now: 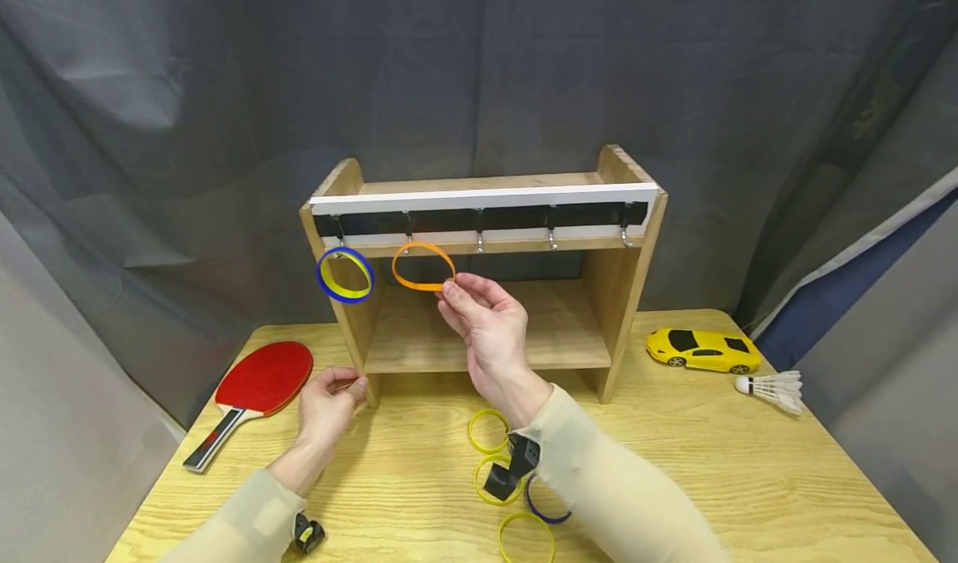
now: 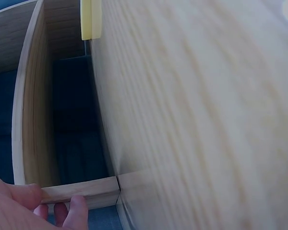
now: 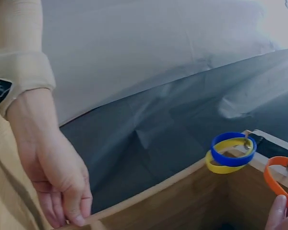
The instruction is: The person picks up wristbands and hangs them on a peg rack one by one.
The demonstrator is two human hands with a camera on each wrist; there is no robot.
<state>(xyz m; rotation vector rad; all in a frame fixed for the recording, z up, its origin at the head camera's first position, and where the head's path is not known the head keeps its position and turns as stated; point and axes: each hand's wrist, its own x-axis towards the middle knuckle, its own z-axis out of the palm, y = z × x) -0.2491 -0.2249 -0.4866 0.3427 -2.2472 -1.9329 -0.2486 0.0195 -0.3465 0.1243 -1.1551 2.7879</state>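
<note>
My right hand (image 1: 496, 330) pinches an orange wristband (image 1: 419, 286) by its near edge, between thumb and fingers. The band's far side overlaps the second hook from the left (image 1: 408, 239) on the wooden shelf (image 1: 490, 322). From the leftmost hook hang a blue wristband (image 3: 233, 162) and a yellow wristband (image 3: 220, 169), close together. Down at the shelf's left front leg, my left hand (image 1: 328, 405) grips the wood; the left wrist view has its thumb and fingers (image 2: 78, 211) on either side of the edge.
Three yellow wristbands (image 1: 479, 442) and a dark blue wristband (image 1: 550, 518) lie near my right forearm. A red table tennis paddle (image 1: 265, 376) is at left. A yellow toy car (image 1: 703, 351) and a shuttlecock (image 1: 774, 389) lie at right. More hooks (image 1: 552, 239) line the shelf's front.
</note>
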